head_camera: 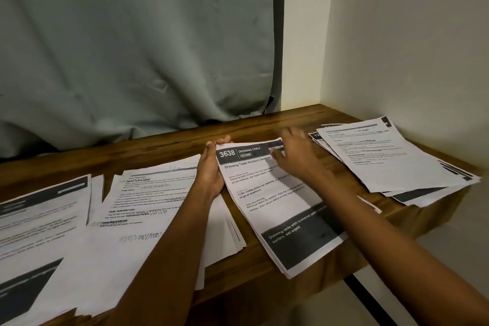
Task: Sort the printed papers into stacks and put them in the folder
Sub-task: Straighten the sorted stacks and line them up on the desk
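Note:
A stack of printed sheets headed "3638 Dressing Table" (pixel 275 209) lies on the wooden table (pixel 169 140) in the middle. My left hand (pixel 211 169) grips its upper left edge, fingertips curled over the top corner. My right hand (pixel 296 156) hovers over the top right part of that stack with fingers spread; it is blurred. A fanned stack of papers (pixel 391 161) lies at the right end of the table. More sheets (pixel 127 217) spread over the left part, some overlapping. No folder is in view.
A grey curtain (pixel 132 47) hangs behind the table down to its back edge. A pale wall (pixel 410 47) closes the right side. The right stack overhangs the table's right edge, and the table's front edge runs close to me.

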`<move>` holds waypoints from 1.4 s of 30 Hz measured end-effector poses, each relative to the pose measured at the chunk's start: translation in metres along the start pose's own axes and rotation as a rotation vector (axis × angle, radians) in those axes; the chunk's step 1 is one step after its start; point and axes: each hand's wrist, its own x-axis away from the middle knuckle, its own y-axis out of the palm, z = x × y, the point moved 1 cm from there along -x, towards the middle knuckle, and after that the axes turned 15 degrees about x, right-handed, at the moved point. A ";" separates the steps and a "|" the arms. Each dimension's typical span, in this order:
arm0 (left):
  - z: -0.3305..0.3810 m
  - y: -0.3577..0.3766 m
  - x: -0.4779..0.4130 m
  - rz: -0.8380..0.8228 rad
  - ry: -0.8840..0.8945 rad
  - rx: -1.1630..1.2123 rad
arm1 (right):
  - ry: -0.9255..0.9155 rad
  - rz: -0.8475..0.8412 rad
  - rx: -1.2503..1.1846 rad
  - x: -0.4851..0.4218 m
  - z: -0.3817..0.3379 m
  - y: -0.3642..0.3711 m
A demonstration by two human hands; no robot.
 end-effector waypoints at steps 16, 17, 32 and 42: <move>0.003 -0.005 -0.002 0.028 -0.096 0.152 | -0.316 0.022 -0.422 -0.016 -0.071 0.051; 0.003 -0.005 -0.002 0.020 -0.102 0.150 | -0.305 0.017 -0.439 -0.017 -0.070 0.052; 0.001 -0.010 -0.012 -0.003 -0.092 0.115 | -0.247 0.037 -0.661 -0.016 -0.062 0.051; -0.002 -0.011 -0.016 0.007 -0.054 0.092 | -0.257 0.026 -0.702 -0.017 -0.064 0.050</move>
